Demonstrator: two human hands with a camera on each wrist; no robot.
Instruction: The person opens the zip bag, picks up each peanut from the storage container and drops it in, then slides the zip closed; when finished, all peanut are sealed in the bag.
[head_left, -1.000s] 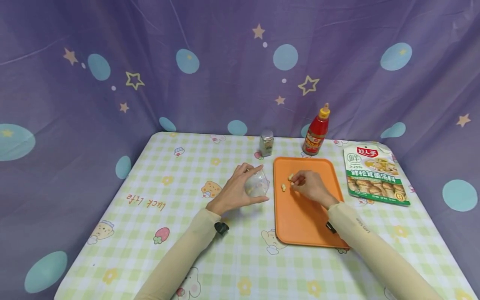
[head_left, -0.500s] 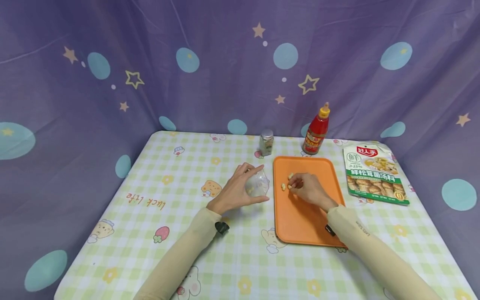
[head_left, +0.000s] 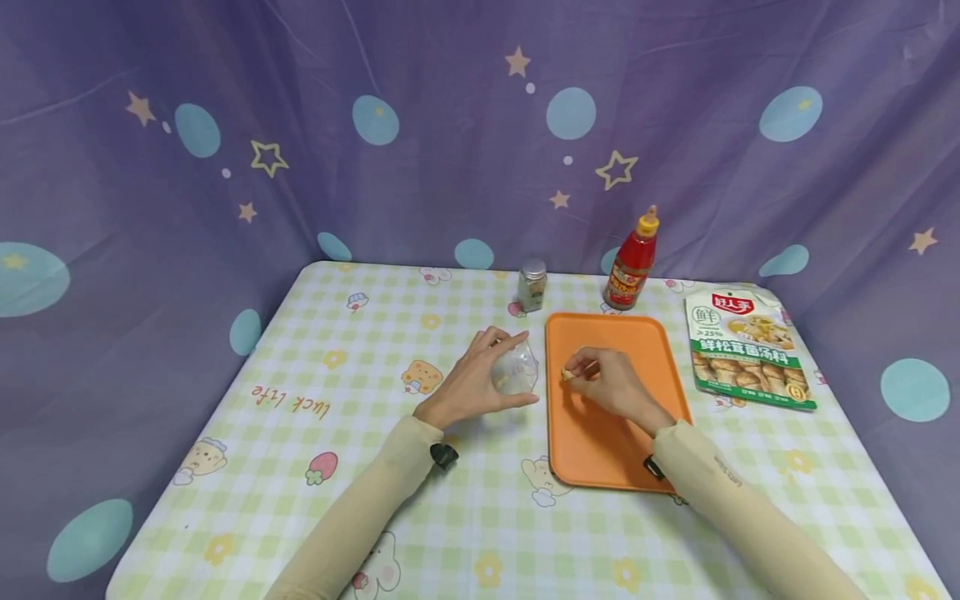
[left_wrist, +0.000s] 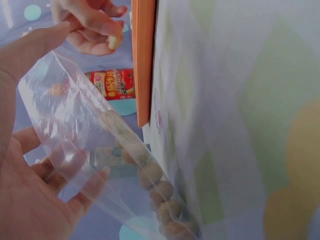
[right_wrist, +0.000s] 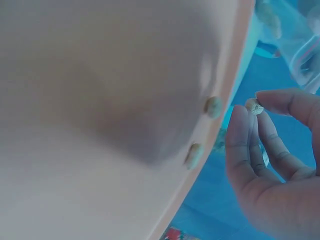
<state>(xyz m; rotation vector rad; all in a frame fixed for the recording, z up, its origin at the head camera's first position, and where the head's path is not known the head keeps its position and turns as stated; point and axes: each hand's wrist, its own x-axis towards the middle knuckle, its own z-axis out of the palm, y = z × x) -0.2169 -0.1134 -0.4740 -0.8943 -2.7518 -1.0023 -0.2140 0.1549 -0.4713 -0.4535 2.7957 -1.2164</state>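
My left hand (head_left: pixel 467 385) holds a clear plastic bag (head_left: pixel 516 372) left of the orange tray (head_left: pixel 600 454), thumb and fingers spread around its mouth. Several brown, rounded, nut-like pieces (left_wrist: pixel 162 191) show inside the bag in the left wrist view. Over the tray's left part, my right hand (head_left: pixel 611 385) pinches one small peanut (right_wrist: pixel 254 106) between thumb and fingertips, raised off the surface. Two more peanuts lie on the tray in the right wrist view: one peanut (right_wrist: pixel 213 107) and another peanut (right_wrist: pixel 194 156), both near the rim. In the head view the right hand mostly hides them.
Behind the tray stand a red sauce bottle (head_left: pixel 632 262) with a yellow cap and a small seasoning jar (head_left: pixel 532 286). A green-and-white mushroom soup packet (head_left: pixel 750 348) lies to the right. A checked cloth (head_left: pixel 300 467) covers the table; a purple curtain (head_left: pixel 450 200) hangs behind.
My right hand has moved left across the tray toward the bag, with the peanut in its fingertips. The left hand and bag have stayed in place.
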